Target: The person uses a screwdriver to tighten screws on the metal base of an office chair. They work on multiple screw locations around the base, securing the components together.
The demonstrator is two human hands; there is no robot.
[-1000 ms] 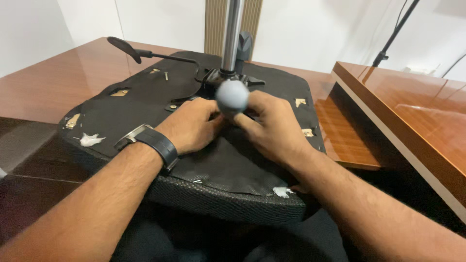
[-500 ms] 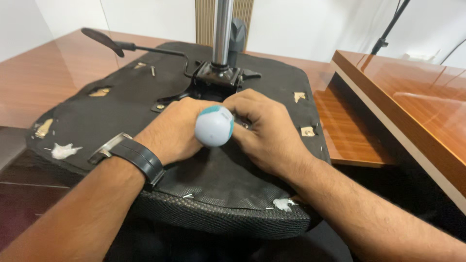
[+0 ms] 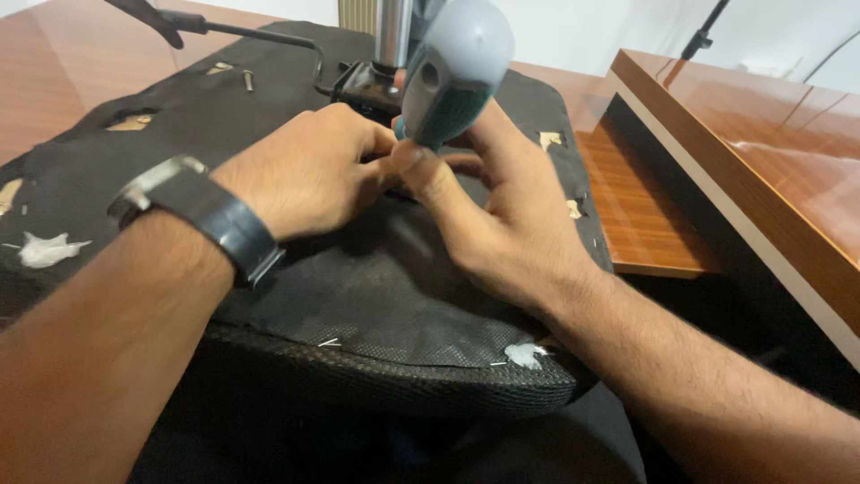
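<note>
Mid-fastening: right hand [image 3: 511, 224] closed on screwdriver [image 3: 452, 72], left hand [image 3: 309, 170] fingers curled steadying its tip on upturned chair seat [image 3: 376, 296]; fastener state hidden.

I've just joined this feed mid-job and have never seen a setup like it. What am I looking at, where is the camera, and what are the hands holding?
There is no machine here: a person works with two bare hands, and the one camera sits on their head, looking down. The big black shape is an upturned office chair seat, underside up, lying on a brown wooden table. Its metal column and a black lever stick up at the far side. The fabric is torn in places, with white stuffing showing. The right hand grips a screwdriver with a grey and teal handle, tip hidden behind the hands. The left hand, with a dark wristwatch, is curled beside it against the seat; what its fingers pinch is hidden.
</note>
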